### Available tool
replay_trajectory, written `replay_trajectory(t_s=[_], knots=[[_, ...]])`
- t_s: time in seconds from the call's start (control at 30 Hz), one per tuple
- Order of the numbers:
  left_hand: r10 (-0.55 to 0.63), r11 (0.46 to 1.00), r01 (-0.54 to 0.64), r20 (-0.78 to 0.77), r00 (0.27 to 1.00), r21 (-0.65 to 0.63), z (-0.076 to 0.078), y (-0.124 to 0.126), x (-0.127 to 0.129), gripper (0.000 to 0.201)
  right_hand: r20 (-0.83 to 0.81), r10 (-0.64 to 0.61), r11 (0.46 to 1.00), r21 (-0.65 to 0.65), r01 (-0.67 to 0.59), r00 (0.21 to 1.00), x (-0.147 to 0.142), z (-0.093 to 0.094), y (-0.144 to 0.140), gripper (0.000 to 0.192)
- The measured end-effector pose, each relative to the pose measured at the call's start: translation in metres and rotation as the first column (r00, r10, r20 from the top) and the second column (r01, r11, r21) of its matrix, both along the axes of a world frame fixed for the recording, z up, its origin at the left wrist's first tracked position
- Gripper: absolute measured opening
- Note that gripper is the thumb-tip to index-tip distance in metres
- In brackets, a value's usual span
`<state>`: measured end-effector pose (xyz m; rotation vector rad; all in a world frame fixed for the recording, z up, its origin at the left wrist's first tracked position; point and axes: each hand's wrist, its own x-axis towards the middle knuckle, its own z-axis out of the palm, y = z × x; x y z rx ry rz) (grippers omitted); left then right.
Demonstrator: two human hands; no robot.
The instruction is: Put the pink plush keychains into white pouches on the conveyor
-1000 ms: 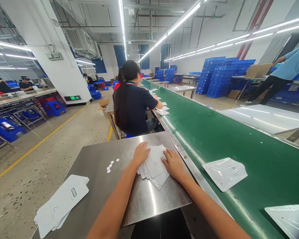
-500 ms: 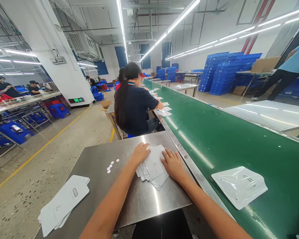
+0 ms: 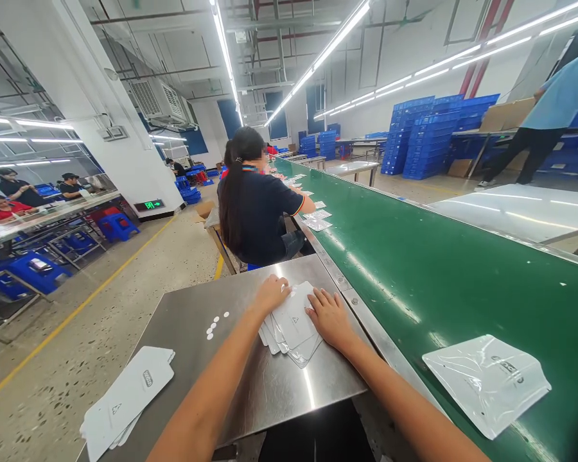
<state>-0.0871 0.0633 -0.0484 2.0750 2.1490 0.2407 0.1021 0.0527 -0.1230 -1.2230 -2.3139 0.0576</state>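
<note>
1. Two hands work at the pile of white packets (image 3: 295,327), which lies overlapping and fanned on the metal table (image 3: 243,391), in front of the person.
2. The right hand (image 3: 334,321) rests with its fingers loosely spread over the pile's right edge; light, flat pressure should stop the glossy top packet sliding.
3. The left hand (image 3: 271,295) has its fingers curled at the far left edge; whether they pinch anything, I cannot tell. Fine fingertip work there would serve best.
4. Small white discs (image 3: 214,323) lie left of that hand; the forearm should stay off them.
5. Keep packets clear of the green belt (image 3: 390,256) alongside, lest one slip onto it.
</note>
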Motion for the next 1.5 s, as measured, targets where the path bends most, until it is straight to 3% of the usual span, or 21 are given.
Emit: replay_trajectory(t_s=[0.13, 0.4, 0.63, 0.87, 1.1, 1.23, 1.37, 1.5], knots=[[0.037, 0.997, -0.037, -0.004, 0.999, -0.062, 0.003, 0.000, 0.000, 0.035, -0.001, 0.010, 1.000, -0.003, -0.010, 1.000, -0.001, -0.002, -0.001, 0.037], [0.177, 0.958, -0.166, 0.028, 0.984, -0.232, 0.010, -0.019, -0.009, 0.068, -0.014, 0.038, 0.999, -0.007, -0.039, 0.999, -0.001, 0.002, -0.002, 0.037], [0.180, 0.928, -0.137, 0.094, 0.979, -0.345, 0.011, -0.023, -0.002, 0.054, -0.039, 0.099, 0.995, -0.020, -0.100, 0.994, -0.001, -0.002, 0.000, 0.039], [0.221, 0.941, -0.140, 0.246, 0.944, -0.307, 0.009, -0.043, 0.014, 0.038, -0.137, 0.160, 0.981, -0.089, -0.173, 0.978, 0.001, 0.002, 0.000, 0.044], [0.261, 0.939, -0.091, 0.514, 0.817, -0.331, 0.002, -0.059, 0.027, 0.047, -0.238, 0.182, 0.966, -0.137, -0.219, 0.954, 0.004, 0.002, 0.003, 0.045], [0.251, 0.934, -0.030, 0.593, 0.765, -0.357, -0.003, -0.061, 0.033, 0.040, -0.337, 0.165, 0.959, -0.164, -0.230, 0.927, 0.005, 0.003, 0.005, 0.044], [0.197, 0.946, 0.003, 0.583, 0.788, -0.324, -0.002, -0.059, 0.036, 0.041, -0.455, 0.083, 0.960, -0.202, -0.194, 0.887, 0.008, 0.000, 0.012, 0.045], [0.039, 0.980, 0.065, 0.498, 0.866, -0.190, 0.026, -0.047, 0.033, 0.048, -0.532, -0.008, 0.956, -0.252, -0.149, 0.847, 0.017, 0.007, 0.026, 0.058]])
